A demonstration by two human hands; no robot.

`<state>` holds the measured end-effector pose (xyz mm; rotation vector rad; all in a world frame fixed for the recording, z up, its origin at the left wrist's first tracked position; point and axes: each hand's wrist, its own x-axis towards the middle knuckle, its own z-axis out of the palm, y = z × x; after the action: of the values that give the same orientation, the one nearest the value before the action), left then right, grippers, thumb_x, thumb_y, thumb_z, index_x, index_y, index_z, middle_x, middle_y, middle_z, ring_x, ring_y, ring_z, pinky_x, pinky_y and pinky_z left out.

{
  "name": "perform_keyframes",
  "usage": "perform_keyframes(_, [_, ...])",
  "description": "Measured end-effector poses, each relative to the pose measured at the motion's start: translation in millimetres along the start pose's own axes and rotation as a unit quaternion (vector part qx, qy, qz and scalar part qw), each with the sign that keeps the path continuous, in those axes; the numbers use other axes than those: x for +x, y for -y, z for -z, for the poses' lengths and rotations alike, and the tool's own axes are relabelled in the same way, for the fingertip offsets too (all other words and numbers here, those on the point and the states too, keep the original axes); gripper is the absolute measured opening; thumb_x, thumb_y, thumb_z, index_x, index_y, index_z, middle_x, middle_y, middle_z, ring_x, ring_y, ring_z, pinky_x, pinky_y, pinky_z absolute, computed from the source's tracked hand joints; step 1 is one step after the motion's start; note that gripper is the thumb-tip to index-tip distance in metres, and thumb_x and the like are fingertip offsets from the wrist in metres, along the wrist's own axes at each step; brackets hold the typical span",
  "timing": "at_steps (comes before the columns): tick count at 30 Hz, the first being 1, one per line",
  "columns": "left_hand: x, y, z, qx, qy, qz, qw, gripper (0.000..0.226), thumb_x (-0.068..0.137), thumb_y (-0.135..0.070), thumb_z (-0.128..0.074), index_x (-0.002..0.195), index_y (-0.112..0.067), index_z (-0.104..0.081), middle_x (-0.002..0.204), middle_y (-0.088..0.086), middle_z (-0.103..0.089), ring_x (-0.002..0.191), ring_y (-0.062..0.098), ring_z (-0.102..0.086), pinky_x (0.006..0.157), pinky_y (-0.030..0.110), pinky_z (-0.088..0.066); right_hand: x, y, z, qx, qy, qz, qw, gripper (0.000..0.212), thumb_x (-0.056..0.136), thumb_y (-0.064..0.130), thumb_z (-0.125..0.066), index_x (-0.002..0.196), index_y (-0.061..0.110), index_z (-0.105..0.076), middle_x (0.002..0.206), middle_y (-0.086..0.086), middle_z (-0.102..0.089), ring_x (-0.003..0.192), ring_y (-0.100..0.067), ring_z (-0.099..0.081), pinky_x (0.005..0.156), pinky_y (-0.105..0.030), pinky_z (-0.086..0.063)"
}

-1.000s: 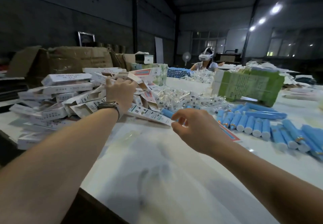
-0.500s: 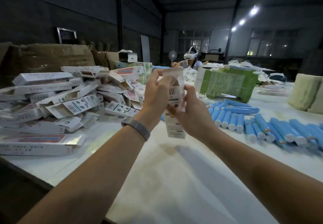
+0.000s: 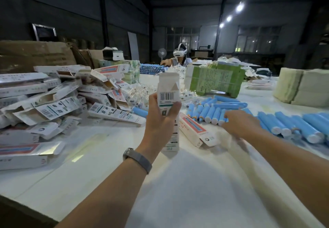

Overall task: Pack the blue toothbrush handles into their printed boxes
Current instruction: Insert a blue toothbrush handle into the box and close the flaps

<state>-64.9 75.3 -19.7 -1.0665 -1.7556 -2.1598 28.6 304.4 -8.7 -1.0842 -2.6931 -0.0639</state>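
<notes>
My left hand point(image 3: 161, 121) grips a white printed box point(image 3: 168, 92) upright above the table, its top flaps open and a barcode facing me. My right hand point(image 3: 239, 123) reaches to the right, fingers stretched out at the near end of a row of blue toothbrush handles point(image 3: 210, 112); it is blurred and holds nothing I can see. More blue handles point(image 3: 293, 126) lie in a row further right. Another printed box point(image 3: 195, 131) lies flat on the table between my hands.
A big heap of printed boxes point(image 3: 53, 103) covers the table's left side. Green bundles point(image 3: 215, 80) and a beige stack point(image 3: 302, 89) stand behind the handles. A person with a headset point(image 3: 179, 57) sits at the far end. Clear plastic wrappers point(image 3: 140, 94) lie mid-table.
Both hands held the box up together half a second ago. Now my right hand has let go and moved right to the blue handles, while my left keeps the box upright.
</notes>
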Motion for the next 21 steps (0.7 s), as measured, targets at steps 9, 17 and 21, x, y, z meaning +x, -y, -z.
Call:
perform_keyframes(9, [-4,1,2,-0.091,0.064,0.009,0.994,0.018,0.096,-0.033,-0.039,0.112,-0.03,-0.046,0.087,-0.02,-0.064,0.078,0.004,-0.064,0.065,0.021,-0.054,19,-26,-2,-0.072,0.038,-0.04,0.996,0.013,0.081,0.026,-0.059,0.078,0.019,-0.049,0.079,-0.001,-0.053,0.068,-0.014,-0.049,0.053,-0.028,-0.037])
perform_keyframes(17, [-5,0,6,-0.081,0.072,0.025,0.994,0.011,0.107,-0.023,-0.038,0.113,-0.032,-0.044,0.111,-0.001,-0.061,0.091,0.01,-0.066,0.068,0.017,-0.054,10,-31,4,0.176,0.056,-0.127,0.975,0.024,0.079,0.028,-0.066,0.093,0.011,-0.057,0.077,-0.007,-0.064,0.067,-0.022,-0.062,0.057,-0.029,-0.047])
perform_keyframes(21, [-4,-1,5,-0.085,0.07,0.014,0.994,0.014,0.105,-0.018,-0.043,0.111,-0.03,-0.043,0.111,0.0,-0.063,0.088,0.005,-0.067,0.07,0.018,-0.055,0,-1,31,0.451,-0.039,-0.076,0.889,0.029,0.085,0.021,-0.062,0.112,0.017,-0.05,0.096,-0.01,-0.061,0.065,-0.022,-0.054,0.047,-0.025,-0.04])
